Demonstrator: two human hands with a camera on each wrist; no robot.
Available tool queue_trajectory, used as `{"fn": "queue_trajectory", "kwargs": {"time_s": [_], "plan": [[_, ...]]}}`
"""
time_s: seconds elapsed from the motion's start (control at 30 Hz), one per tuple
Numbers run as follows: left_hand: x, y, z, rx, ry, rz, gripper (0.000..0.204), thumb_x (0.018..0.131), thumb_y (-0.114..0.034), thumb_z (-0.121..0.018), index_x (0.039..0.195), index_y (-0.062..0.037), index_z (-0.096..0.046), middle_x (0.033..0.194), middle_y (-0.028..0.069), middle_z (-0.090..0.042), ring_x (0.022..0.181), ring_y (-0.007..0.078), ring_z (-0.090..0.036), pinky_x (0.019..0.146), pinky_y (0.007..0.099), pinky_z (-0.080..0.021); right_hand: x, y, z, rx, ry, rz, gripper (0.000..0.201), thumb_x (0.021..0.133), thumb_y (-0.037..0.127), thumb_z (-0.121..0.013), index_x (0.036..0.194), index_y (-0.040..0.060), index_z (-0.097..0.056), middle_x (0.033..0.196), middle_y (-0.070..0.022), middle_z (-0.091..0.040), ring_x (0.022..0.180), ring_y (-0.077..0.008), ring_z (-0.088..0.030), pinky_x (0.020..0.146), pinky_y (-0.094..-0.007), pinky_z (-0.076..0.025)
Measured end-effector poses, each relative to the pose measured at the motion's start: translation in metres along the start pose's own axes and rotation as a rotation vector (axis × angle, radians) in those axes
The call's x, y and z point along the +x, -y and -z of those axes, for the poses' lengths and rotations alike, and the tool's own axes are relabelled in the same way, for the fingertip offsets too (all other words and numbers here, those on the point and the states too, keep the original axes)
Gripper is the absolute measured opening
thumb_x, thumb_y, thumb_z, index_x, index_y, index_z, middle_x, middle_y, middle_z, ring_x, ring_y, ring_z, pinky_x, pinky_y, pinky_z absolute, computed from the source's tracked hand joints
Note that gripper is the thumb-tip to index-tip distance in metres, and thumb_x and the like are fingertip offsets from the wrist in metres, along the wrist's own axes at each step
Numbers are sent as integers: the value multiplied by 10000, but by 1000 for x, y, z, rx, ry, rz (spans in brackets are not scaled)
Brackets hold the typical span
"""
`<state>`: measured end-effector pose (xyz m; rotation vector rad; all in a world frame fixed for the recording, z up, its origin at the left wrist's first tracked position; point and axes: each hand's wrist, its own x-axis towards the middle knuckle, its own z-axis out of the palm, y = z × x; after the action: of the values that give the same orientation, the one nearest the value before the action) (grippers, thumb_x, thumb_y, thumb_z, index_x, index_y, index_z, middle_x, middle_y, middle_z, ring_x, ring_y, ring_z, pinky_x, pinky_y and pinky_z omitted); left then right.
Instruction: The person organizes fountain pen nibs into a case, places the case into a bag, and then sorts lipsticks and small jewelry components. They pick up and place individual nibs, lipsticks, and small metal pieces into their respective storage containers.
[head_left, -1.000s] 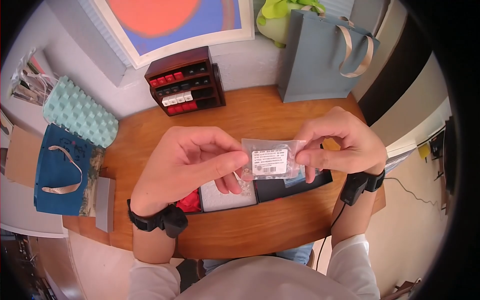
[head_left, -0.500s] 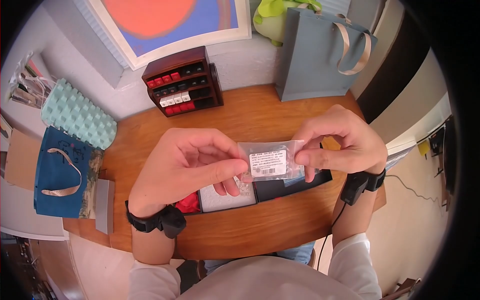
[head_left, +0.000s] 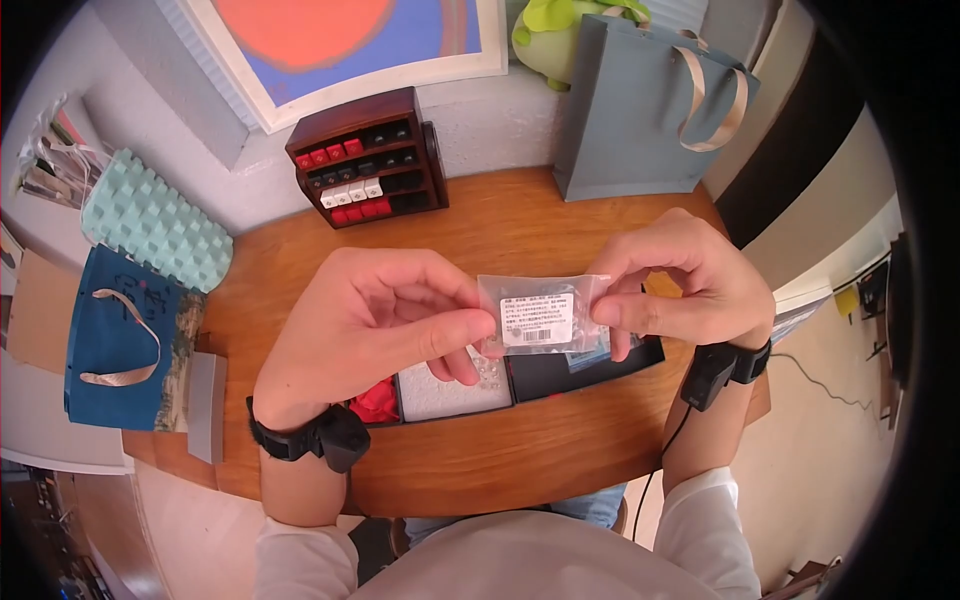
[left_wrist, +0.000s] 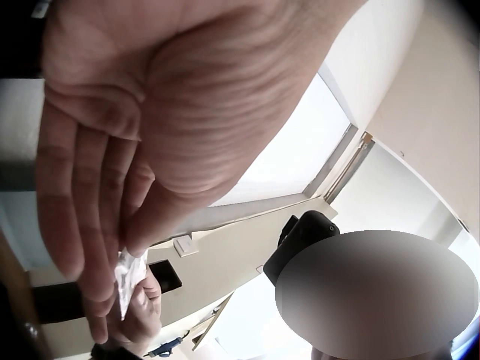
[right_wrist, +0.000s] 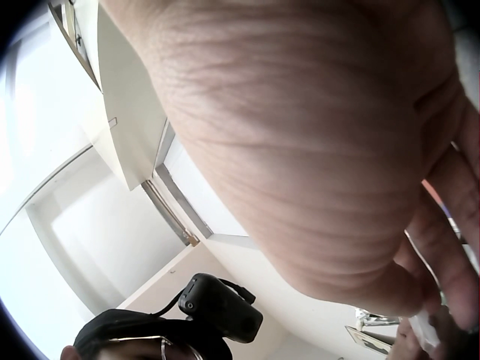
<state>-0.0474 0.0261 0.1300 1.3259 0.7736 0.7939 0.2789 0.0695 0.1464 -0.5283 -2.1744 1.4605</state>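
Observation:
A small clear plastic bag (head_left: 538, 318) with a white printed label is stretched between both hands above the table. The left hand (head_left: 385, 325) pinches its left edge between thumb and forefinger, the other fingers loosely bent below. At its right edge, the right hand (head_left: 685, 285) pinches it the same way. Below lies a black box with a white section (head_left: 450, 395) holding small clear pieces, red material (head_left: 376, 402) to the left and a dark section (head_left: 540, 385) to the right. In the left wrist view the bag (left_wrist: 129, 281) shows edge-on at the left fingertips (left_wrist: 124, 259).
A dark wooden rack (head_left: 370, 160) with red, black and white pieces stands at the back of the table (head_left: 480, 230). A grey-blue paper bag (head_left: 640, 120) is at back right; a blue bag (head_left: 120, 340), a teal bumpy object (head_left: 155, 220) and a grey box (head_left: 207, 405) are left.
Both hands keep their pinch on the plastic bag. The left hand and the bag's left part have risen slightly since half a second ago, and the bag's tilt has shifted a little.

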Motion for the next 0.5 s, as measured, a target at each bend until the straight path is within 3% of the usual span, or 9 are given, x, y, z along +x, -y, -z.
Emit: {"fn": "queue_trajectory", "kwargs": {"time_s": [0.5], "plan": [[-1, -3, -2, 19, -17, 13, 89, 1060, 27, -724, 1134, 65, -754, 1030, 232, -823, 813, 227, -820, 717, 317, -675, 0, -6, 2, 5, 1, -22, 144, 1097, 42, -696, 1192, -43, -763, 1026, -95, -793, 734, -161, -759, 669, -270, -609]]}}
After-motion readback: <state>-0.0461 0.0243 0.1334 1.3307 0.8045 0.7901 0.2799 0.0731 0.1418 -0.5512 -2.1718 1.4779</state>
